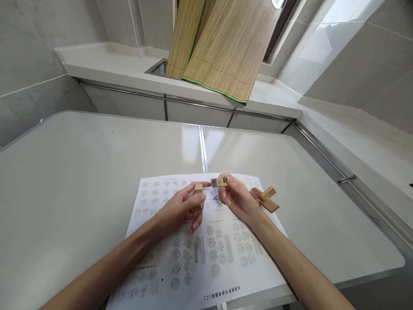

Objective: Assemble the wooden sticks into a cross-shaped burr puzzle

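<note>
Head view: both hands hold small wooden puzzle blocks over the diagram sheet (206, 241), mid-assembly.
Left hand (185, 209) fingers pinch one block (198, 188); right hand (237, 200) fingers pinch a numbered block (219, 182). Joined cross piece (266, 199) rests on worktop (80, 172). Mating them looks to need notch alignment.

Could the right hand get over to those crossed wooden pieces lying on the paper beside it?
Probably yes. The crossed wooden pieces lie just beside the right hand with nothing between them, but its fingers already hold a wooden block.
</note>
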`<state>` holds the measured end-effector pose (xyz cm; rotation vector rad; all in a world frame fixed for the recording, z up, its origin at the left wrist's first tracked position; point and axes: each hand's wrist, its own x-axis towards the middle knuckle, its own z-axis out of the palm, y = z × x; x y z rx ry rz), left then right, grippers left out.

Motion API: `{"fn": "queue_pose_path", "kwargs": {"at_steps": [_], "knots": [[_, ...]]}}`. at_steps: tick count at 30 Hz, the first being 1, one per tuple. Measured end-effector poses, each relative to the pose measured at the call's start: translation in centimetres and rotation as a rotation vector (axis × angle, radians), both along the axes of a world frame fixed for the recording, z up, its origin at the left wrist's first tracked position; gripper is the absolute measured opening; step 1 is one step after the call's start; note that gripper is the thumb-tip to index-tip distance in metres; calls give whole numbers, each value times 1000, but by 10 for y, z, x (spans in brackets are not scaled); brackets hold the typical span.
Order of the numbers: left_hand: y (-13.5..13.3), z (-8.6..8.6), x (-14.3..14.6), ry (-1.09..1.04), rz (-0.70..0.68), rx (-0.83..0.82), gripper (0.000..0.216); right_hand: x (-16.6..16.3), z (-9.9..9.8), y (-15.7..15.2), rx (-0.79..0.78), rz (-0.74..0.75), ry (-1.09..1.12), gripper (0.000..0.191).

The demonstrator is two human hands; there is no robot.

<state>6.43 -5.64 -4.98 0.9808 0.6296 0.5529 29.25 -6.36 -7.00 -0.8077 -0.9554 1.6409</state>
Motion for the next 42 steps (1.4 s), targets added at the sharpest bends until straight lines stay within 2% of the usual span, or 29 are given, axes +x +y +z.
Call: {"fn": "queue_pose_path", "kwargs": {"at_steps": [6, 14, 21, 28, 33, 42], "knots": [[-2, 5, 0, 56, -96, 114, 72, 1, -3, 0, -10, 9, 20, 30], [-4, 6, 2, 35, -64, 128, 70, -2, 5, -1, -28, 22, 34, 30], [-1, 5, 1, 21, -94, 119, 69, -3, 4, -2, -2, 38, 28, 35], [-3, 5, 0, 46, -100, 133, 65, -3, 6, -2, 25, 130, 12, 35], [-5, 5, 1, 61, -59, 192, 69, -3, 3, -2, 8, 134, 1, 39], [-8, 2, 3, 95, -69, 258, 81, -1, 1, -4, 7, 113, 12, 38]]}}
